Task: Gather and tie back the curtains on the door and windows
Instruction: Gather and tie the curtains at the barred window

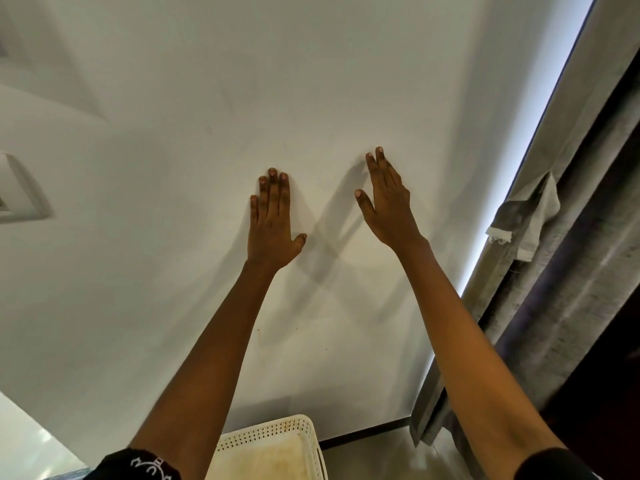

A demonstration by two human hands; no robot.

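Observation:
Both arms stretch out toward a plain white wall (pixel 173 98). My left hand (pixel 272 220) lies flat with straight fingers, holding nothing. My right hand (pixel 386 199) is raised beside it, fingers straight and together, also holding nothing. A grey curtain (pixel 571 254) hangs at the right edge, well to the right of my right hand, with a bright strip of window (pixel 540 119) showing along its left side. A grey tie-back strap (pixel 526 216) with a white end hangs loose on the curtain.
A white perforated plastic basket (pixel 277 441) stands on the floor against the wall, below and between my arms. A white switch plate (pixel 20 192) sits on the wall at the far left. A dark skirting runs along the wall's foot.

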